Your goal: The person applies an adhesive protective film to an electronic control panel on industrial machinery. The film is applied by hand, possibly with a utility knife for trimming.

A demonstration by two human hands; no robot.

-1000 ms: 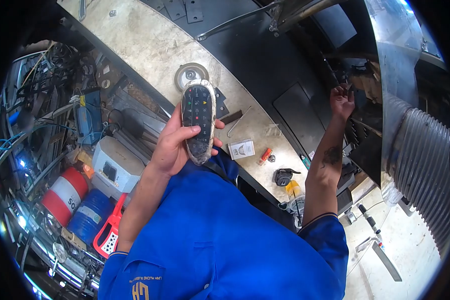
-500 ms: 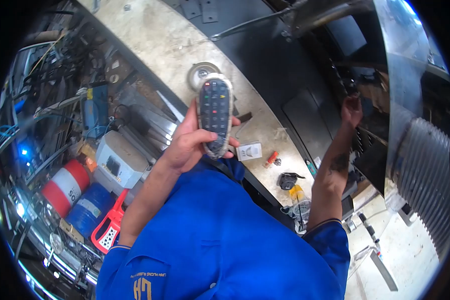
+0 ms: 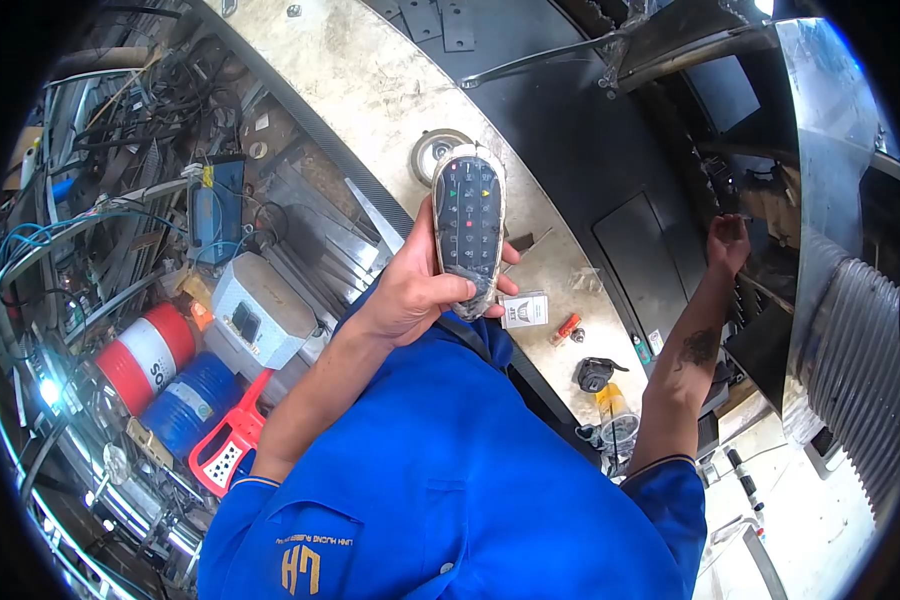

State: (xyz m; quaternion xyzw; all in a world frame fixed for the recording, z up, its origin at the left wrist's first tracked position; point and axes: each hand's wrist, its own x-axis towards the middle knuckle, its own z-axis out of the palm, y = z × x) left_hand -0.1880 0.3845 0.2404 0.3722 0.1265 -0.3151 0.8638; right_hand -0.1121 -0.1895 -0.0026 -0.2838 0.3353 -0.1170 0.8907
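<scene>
My left hand (image 3: 415, 290) is wrapped round a remote control (image 3: 469, 225), dark-faced with a pale worn edge and rows of small buttons. The thumb presses on its lower end, and fingertips show along the far side. Just beyond the remote, a round metal fitting (image 3: 438, 153) sits on the pale worktop (image 3: 370, 85). Out to the right, my right hand (image 3: 728, 243) is by the dark machine frame (image 3: 770, 190). Its fingers look curled in; whatever they hold, if anything, is hidden.
On the worktop lie a small white box (image 3: 524, 310), an orange item (image 3: 566, 328), a black tape measure-like object (image 3: 597, 374) and a clear cup (image 3: 618, 415). A ribbed hose (image 3: 855, 350) hangs right. Left are a red-white drum (image 3: 148, 357), a blue drum (image 3: 187, 402) and scrap metal.
The view has shifted, so the whole scene sits further right and slightly lower. My left hand still holds the remote, now seen more sharply; my right hand stays by the machine.
</scene>
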